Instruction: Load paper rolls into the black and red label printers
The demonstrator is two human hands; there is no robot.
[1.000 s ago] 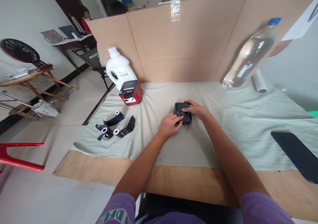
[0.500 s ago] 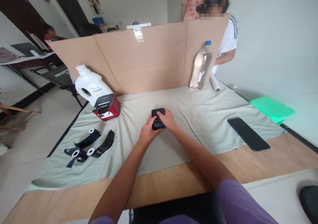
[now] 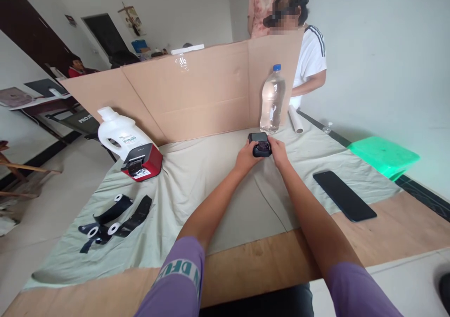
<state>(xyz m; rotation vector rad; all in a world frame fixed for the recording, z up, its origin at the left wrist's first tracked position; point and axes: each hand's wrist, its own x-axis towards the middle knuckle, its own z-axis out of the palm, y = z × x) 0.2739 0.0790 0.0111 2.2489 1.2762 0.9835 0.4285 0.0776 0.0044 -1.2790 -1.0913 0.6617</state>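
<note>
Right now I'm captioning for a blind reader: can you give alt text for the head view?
Both hands, the left hand and the right hand, grip a small black device over a pale green cloth. A water bottle stands just behind it, before a cardboard screen.

Matt, creased grey-green cloth (image 3: 218, 185) over a bare smooth wood tabletop (image 3: 267, 265); plain matt cardboard screen (image 3: 197, 92); clear glossy plastic bottle (image 3: 272, 102); glossy black phone (image 3: 343, 195); black plastic device (image 3: 260, 144), glossy-faced.
</note>
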